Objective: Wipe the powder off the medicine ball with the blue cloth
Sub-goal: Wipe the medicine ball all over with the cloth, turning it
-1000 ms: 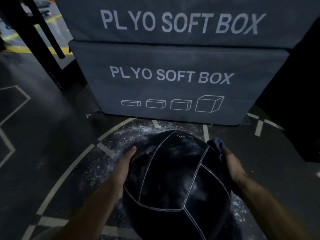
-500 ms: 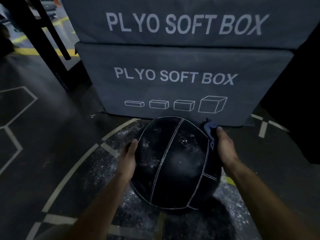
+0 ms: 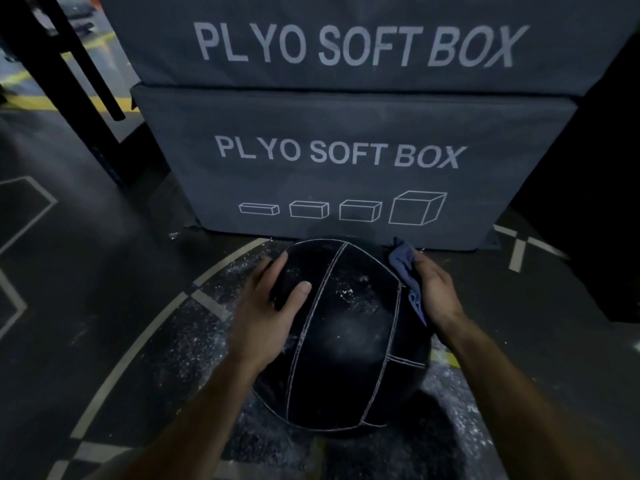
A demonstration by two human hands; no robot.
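While the round black medicine ball with pale stitched seams (image 3: 346, 341) rests on the dark powder-strewn floor (image 3: 138, 341) before the grey padded plyo box (image 3: 346, 168), left hand (image 3: 266, 313) lies flat, fingers (image 3: 299, 292) straight, steadying it. Right hand (image 3: 434, 292) presses the crumpled blue cloth (image 3: 405, 271) to its side; whether those digits curl round it, cannot tell. White flecks remain on top: advise firm overlapping strokes.

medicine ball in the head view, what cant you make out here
- Medicine ball: far side and underside, hidden by its own bulk.
- Blue cloth: mostly hidden between right hand and ball.
- Left hand: fingers partly hidden round the ball's curve.
- Powder: faint in dim light.
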